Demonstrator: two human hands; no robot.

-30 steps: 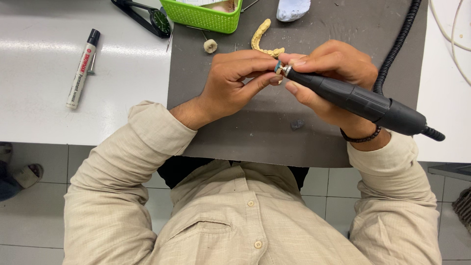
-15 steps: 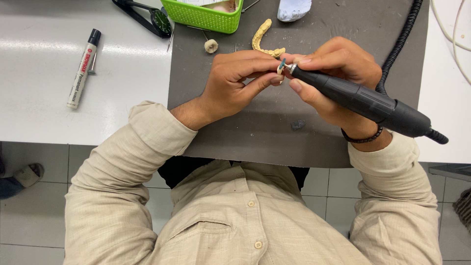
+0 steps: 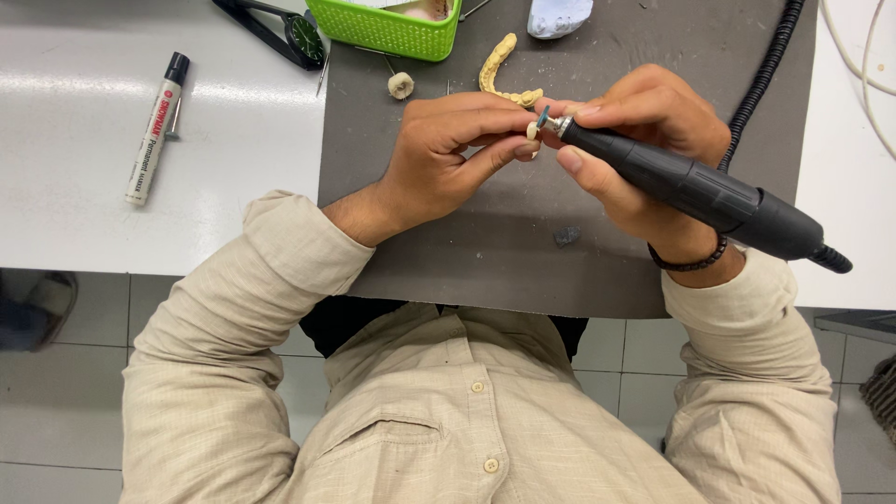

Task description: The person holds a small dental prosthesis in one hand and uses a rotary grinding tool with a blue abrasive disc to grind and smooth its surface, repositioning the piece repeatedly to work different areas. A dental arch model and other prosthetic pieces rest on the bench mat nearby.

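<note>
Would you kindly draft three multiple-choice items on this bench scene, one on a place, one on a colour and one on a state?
1. Where does the marker pen lie?
A. on the white tabletop, beside the grey mat
B. inside the basket
C. on the floor

2. What colour is the basket?
A. red
B. bright green
C. black

3. What does the right hand do?
A. rests flat on the mat
B. hangs empty at the table edge
C. grips the black rotary handpiece

Answers:
1 A, it lies on the white tabletop left of the grey mat.
2 B, its mesh wall is bright green.
3 C, the fingers wrap the handpiece, its tip at the small piece pinched in the left hand.
</note>
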